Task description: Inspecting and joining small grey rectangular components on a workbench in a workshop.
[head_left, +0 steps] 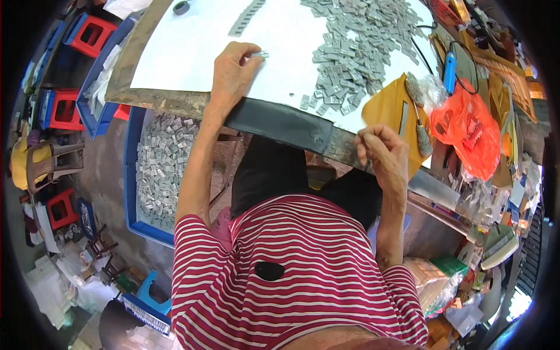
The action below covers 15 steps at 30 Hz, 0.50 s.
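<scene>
My left hand [232,73] is over the white-covered tabletop [175,64], thumb and fingers pinched on a small flat grey metal piece [262,54]. Beyond it, a slanting row of similar pieces [245,20] lies side by side. A large heap of loose grey pieces [356,55] spreads over the right half of the table. My right hand [382,149] hovers by the near table edge, with its fingers curled and thumb pressed in. Whatever sits between those fingertips, if anything, is too small to make out. A dark strip [280,123] covers the near edge between my hands.
Left of my legs, a blue bin [132,192] holds many grey pieces. Yellow paper [385,105] with a dark-ended tool on it, a red plastic bag [466,131] and a blue-handled tool [449,73] crowd the right side. A black ring [181,7] lies far left.
</scene>
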{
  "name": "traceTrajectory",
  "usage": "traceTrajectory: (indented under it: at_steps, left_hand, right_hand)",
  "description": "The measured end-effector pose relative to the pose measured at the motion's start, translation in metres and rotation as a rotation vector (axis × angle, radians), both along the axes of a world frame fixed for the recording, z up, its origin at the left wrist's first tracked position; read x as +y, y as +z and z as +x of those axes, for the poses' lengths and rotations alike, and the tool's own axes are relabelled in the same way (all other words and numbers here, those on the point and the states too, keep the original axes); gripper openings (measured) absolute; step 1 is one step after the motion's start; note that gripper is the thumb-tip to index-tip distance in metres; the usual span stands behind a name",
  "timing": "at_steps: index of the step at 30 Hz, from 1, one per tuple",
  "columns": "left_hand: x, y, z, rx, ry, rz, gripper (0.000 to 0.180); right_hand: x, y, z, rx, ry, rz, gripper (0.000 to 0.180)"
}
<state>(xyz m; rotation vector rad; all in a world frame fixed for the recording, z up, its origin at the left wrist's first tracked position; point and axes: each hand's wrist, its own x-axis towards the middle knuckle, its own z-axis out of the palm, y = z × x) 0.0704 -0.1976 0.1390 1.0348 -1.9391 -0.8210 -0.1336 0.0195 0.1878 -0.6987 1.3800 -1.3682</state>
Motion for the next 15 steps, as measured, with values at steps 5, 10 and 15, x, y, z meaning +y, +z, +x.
traceTrajectory:
  at_steps: [5,10,15]
  left_hand:
    - [-0.035,-0.009,0.018,-0.162,0.148,-0.085,0.022]
    - [-0.05,-0.016,0.03,-0.195,0.141,-0.131,0.022]
    - [-0.052,-0.014,0.032,-0.143,0.108,-0.075,0.023]
  right_hand:
    - [0.008,-0.003,0.001,0.04,0.038,0.006,0.015]
    - [0.01,-0.003,0.002,0.063,0.048,0.033,0.014]
    - [0.013,-0.003,0.0,0.053,0.044,0.047,0.012]
